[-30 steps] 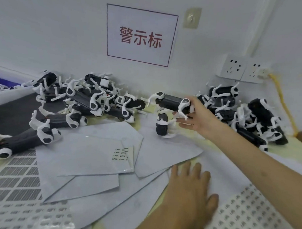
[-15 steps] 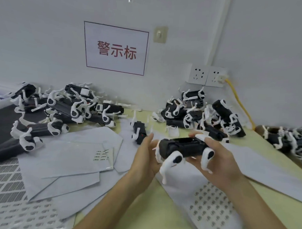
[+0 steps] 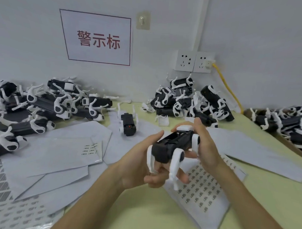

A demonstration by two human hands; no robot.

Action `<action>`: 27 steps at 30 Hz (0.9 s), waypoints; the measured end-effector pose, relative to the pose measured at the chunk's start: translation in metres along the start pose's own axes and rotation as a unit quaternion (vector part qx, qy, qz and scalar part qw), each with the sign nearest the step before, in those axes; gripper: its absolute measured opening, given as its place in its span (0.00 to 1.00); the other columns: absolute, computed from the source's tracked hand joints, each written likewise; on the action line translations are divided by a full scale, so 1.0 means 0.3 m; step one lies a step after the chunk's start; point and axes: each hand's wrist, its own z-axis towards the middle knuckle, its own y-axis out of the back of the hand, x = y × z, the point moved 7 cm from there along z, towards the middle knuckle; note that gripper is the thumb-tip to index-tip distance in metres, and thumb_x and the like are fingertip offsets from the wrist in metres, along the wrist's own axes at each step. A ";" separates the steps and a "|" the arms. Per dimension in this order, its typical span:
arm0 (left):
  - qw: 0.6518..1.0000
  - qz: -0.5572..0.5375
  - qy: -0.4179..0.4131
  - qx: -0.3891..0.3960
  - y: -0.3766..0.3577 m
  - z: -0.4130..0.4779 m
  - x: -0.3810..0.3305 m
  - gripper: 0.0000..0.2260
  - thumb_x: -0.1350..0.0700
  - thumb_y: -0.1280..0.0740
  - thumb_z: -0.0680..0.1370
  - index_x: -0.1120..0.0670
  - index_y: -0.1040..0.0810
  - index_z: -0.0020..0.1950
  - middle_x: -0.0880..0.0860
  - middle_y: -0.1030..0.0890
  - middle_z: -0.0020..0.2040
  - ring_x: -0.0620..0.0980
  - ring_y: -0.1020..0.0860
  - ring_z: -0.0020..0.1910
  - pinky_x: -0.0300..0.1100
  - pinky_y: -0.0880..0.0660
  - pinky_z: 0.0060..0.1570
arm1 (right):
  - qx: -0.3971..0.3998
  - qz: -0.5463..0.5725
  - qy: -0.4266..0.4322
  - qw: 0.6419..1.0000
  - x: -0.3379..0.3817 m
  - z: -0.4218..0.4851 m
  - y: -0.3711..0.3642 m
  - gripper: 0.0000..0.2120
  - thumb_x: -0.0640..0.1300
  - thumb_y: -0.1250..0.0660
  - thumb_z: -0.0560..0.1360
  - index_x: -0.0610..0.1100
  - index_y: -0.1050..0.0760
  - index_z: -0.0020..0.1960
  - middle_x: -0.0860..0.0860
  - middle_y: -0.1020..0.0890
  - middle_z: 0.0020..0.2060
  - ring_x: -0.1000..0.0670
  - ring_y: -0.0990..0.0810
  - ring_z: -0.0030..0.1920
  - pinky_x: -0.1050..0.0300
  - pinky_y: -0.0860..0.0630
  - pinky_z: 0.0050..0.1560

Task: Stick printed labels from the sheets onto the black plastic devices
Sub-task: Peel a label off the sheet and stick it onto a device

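Both hands held one black device (image 3: 171, 146) with white legs in the air, just above the near middle of the yellow-green table (image 3: 151, 211). The left hand (image 3: 143, 164) grasped the device's near end from below, its fingers curled under the body between the hanging white legs and its thumb lying up along the left side. The right hand (image 3: 206, 146) gripped the far end, with its fingers curled over the white piece on top and its palm against the right side. The device was tilted, its near end lower than its far end. Right below the hands a label sheet (image 3: 200, 196) with rows of small dark labels lay flat on the table. To the left lay several overlapping pale sheets (image 3: 58, 155), one with a small patch of labels (image 3: 90, 149) left on it, and more sheets with larger grey labels (image 3: 0, 185) sat at the lower left edge. One lone device (image 3: 128, 124) lay by itself behind the hands. Heaps of the same black and white devices sat against the wall: a left pile (image 3: 43, 106), a middle pile (image 3: 190, 102) and a right pile (image 3: 284, 123). On the wall hung a white sign (image 3: 98, 39) with red characters, two sockets (image 3: 194, 61) and a yellow cable (image 3: 227, 88).
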 end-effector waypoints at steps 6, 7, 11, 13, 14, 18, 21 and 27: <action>0.987 -0.032 -0.108 -0.116 0.066 0.002 -0.040 0.38 0.39 0.27 0.74 0.63 0.31 0.74 0.56 0.20 0.41 0.47 0.28 0.28 0.41 0.32 0.34 | -0.044 -0.207 0.071 0.975 0.033 0.020 0.079 0.10 0.37 0.35 0.81 0.50 0.18 0.50 0.55 0.16 0.43 0.54 0.18 0.43 0.56 0.24 0.48; 0.980 -0.050 -0.137 -0.134 0.081 -0.005 -0.055 0.36 0.39 0.26 0.74 0.60 0.29 0.73 0.56 0.19 0.44 0.47 0.28 0.28 0.40 0.32 0.34 | 0.003 -0.213 0.050 0.976 0.027 0.019 0.081 0.11 0.35 0.33 0.79 0.50 0.17 0.48 0.54 0.15 0.42 0.52 0.18 0.44 0.54 0.24 0.50; 0.950 -0.088 -0.206 -0.219 0.145 -0.047 -0.096 0.22 0.38 0.20 0.67 0.50 0.15 0.53 0.52 0.20 0.43 0.48 0.29 0.28 0.39 0.31 0.32 | 0.206 -0.308 -0.056 0.927 -0.020 -0.031 0.035 0.08 0.43 0.31 0.68 0.53 0.15 0.41 0.59 0.19 0.40 0.46 0.23 0.48 0.52 0.27 0.53; 0.942 -0.103 -0.202 -0.246 0.165 -0.055 -0.098 0.23 0.39 0.18 0.63 0.50 0.14 0.51 0.50 0.22 0.41 0.48 0.29 0.31 0.39 0.29 0.33 | 0.259 -0.316 -0.102 0.907 -0.041 -0.053 0.016 0.09 0.45 0.33 0.66 0.54 0.15 0.42 0.56 0.21 0.43 0.45 0.24 0.51 0.48 0.27 0.56; 0.942 -0.106 -0.197 -0.251 0.167 -0.053 -0.096 0.23 0.39 0.18 0.63 0.50 0.13 0.51 0.50 0.23 0.40 0.47 0.29 0.32 0.39 0.29 0.34 | 0.272 -0.318 -0.118 0.901 -0.047 -0.060 0.011 0.10 0.45 0.33 0.65 0.54 0.15 0.42 0.52 0.22 0.45 0.44 0.24 0.52 0.48 0.27 0.59; 0.938 -0.087 -0.169 -0.290 0.182 -0.055 -0.078 0.14 0.43 0.23 0.70 0.50 0.17 0.47 0.47 0.30 0.38 0.47 0.32 0.33 0.40 0.33 0.40 | 0.308 -0.341 -0.140 0.877 -0.065 -0.077 -0.003 0.09 0.44 0.28 0.66 0.56 0.15 0.41 0.50 0.24 0.47 0.50 0.26 0.47 0.48 0.27 0.58; 0.924 -0.033 -0.153 -0.348 0.208 -0.073 -0.075 0.19 0.42 0.23 0.69 0.51 0.30 0.41 0.47 0.31 0.38 0.48 0.33 0.34 0.40 0.33 0.42 | 0.315 -0.364 -0.146 0.864 -0.087 -0.081 0.004 0.11 0.38 0.26 0.70 0.55 0.17 0.40 0.52 0.22 0.47 0.48 0.22 0.48 0.42 0.25 0.60; 0.894 0.116 -0.103 -0.420 0.203 -0.074 -0.069 0.22 0.42 0.22 0.68 0.57 0.21 0.50 0.51 0.24 0.37 0.49 0.25 0.36 0.42 0.30 0.42 | 0.187 -0.269 -0.078 0.942 -0.045 -0.034 0.033 0.09 0.36 0.26 0.75 0.49 0.17 0.44 0.51 0.15 0.39 0.53 0.17 0.42 0.58 0.21 0.46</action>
